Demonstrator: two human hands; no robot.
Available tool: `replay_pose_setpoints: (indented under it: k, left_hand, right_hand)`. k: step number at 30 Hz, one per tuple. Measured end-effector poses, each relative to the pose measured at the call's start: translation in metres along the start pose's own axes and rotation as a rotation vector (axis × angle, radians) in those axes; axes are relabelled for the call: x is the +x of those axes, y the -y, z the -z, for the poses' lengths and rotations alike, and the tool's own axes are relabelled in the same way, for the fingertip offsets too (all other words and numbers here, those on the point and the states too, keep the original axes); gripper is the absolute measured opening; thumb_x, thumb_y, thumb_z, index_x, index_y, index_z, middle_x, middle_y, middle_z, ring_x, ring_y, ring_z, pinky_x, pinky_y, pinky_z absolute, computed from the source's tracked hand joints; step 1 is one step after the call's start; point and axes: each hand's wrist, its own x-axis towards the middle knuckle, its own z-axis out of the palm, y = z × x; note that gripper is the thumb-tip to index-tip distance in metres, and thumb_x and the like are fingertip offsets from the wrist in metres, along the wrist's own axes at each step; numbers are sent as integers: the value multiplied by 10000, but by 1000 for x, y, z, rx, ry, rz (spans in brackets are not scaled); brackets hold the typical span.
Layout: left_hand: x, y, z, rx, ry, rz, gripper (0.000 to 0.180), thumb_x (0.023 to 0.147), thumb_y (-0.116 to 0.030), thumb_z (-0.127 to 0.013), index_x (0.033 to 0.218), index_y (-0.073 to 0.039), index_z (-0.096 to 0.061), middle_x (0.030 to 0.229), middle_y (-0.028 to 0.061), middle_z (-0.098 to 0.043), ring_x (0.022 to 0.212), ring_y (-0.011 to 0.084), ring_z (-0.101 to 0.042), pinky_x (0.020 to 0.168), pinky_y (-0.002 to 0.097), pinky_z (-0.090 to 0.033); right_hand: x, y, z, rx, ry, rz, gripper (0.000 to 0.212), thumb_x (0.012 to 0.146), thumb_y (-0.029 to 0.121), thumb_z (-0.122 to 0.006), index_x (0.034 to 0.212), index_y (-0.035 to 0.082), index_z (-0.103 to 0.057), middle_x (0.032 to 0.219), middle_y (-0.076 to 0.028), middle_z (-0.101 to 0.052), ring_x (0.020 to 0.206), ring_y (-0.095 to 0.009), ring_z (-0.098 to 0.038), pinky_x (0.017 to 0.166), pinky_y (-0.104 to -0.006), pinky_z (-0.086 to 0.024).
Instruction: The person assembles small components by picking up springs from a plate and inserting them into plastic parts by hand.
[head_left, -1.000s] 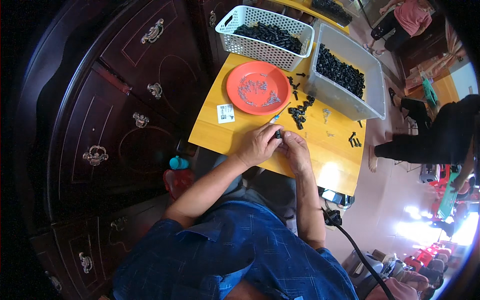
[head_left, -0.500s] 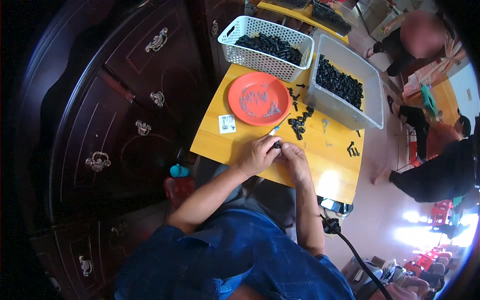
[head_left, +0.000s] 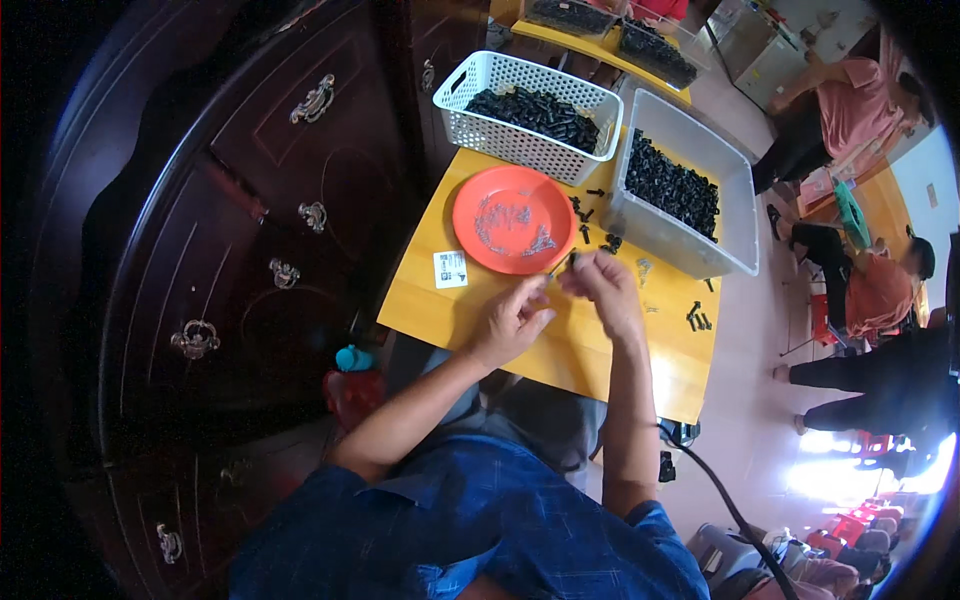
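Note:
My left hand (head_left: 513, 322) is over the near part of the yellow table, thumb apart from its fingers. Its fingertips reach the handle end of a thin screwdriver (head_left: 561, 266), mostly hidden. Just right of it, my right hand (head_left: 607, 287) is curled and blurred by motion. A small dark piece shows by its fingertips; whether it is held is unclear. Beyond the hands stands a red-orange plate (head_left: 487, 246) with many small metal screws. Black plastic parts (head_left: 611, 243) lie right of the plate, partly hidden by my right hand.
A white perforated basket (head_left: 520, 148) and a clear plastic bin (head_left: 672, 240), both full of black parts, stand at the table's far side. A white label card (head_left: 450, 269) lies left. More black parts (head_left: 698, 317) lie right. Dark cabinets line the left; people are at the right.
My hands have parted from the small black part they held together. The left has moved to the screwdriver handle; the right has risen and moved forward. The view has shifted slightly.

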Motion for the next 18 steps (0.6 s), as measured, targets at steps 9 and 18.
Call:
replay_pose_setpoints:
  k: [9, 18]
  left_hand:
    - [1, 14, -7, 18, -9, -48, 142, 887, -66, -653, 1017, -8, -657, 785, 140, -680, 696, 255, -686, 634, 353, -536]
    - [1, 15, -8, 5, 21, -20, 128, 901, -61, -638, 1011, 0, -662, 832, 161, -695, 707, 247, -687, 637, 342, -527]
  right_hand:
    - [119, 78, -2, -104, -409, 486, 403, 940, 99, -638, 1315, -30, -568, 1059, -97, -696, 913, -129, -639, 835, -276, -517]
    - [55, 3, -17, -789, -176, 446, 145, 816, 91, -720, 953, 47, -738, 861, -131, -701, 722, -235, -684, 680, -351, -551]
